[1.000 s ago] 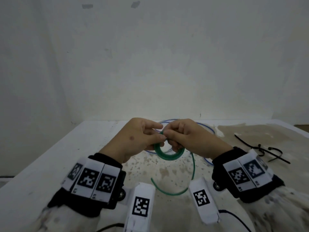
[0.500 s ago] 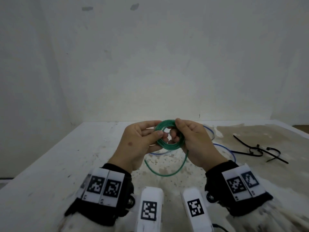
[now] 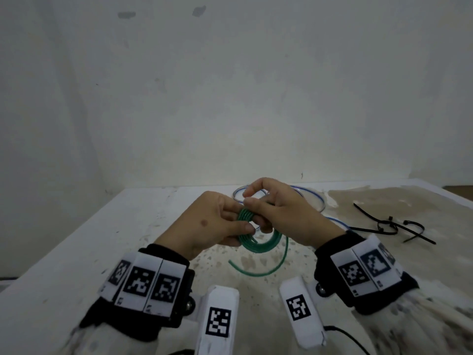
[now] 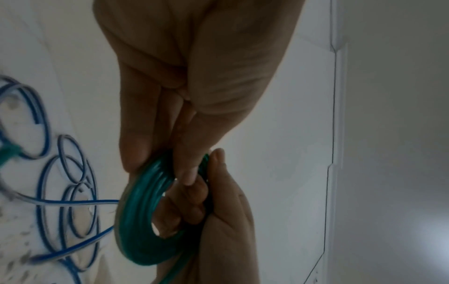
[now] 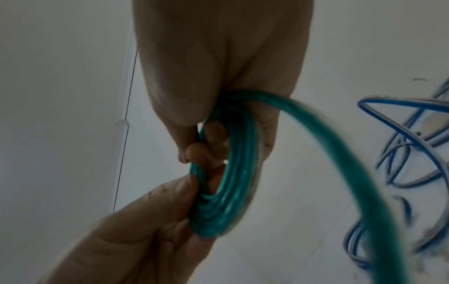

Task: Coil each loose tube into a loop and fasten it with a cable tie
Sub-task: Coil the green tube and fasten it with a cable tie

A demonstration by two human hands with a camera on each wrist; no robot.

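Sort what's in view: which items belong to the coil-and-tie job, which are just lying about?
In the job:
- green tube, part coiled, tail loose
- left hand and right hand, both gripping the coil
- blue-and-white tube, loose on the table
- black cable ties, unused

Lying about:
- table, stained
- wall

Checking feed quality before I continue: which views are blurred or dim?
Head view: evenly lit, sharp on green tube, cable ties. Left wrist: dim, left hand shadowed, blue tube smeared. Right wrist: dim, right hand dark, the tube's loose tail motion-blurred.
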